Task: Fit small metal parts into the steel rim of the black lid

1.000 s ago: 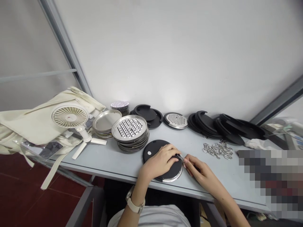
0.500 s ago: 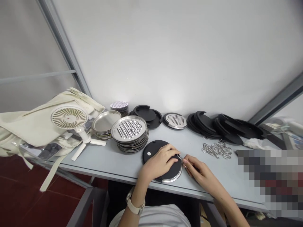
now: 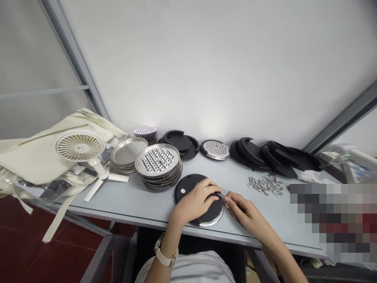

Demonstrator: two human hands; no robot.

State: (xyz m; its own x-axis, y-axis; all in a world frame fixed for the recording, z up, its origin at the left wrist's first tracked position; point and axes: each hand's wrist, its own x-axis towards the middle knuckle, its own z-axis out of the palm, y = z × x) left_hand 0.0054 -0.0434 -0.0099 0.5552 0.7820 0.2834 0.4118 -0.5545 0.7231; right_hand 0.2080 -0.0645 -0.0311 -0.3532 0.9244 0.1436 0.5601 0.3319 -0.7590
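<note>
A round black disc with a shiny metal rim lies flat near the front edge of the grey table. My left hand presses down on its top, fingers bent, a pale watch on the wrist. My right hand sits at the disc's right edge, fingertips pinched on a small metal ring where the two hands meet.
A stack of perforated metal discs and plain metal plates stand left of the disc. Black discs line the back wall, with loose metal rings in front. A white handheld fan rests on a cream bag at far left.
Both hands stay on the disc and the ring in the same grip. The view has shifted slightly, so everything sits a little further left.
</note>
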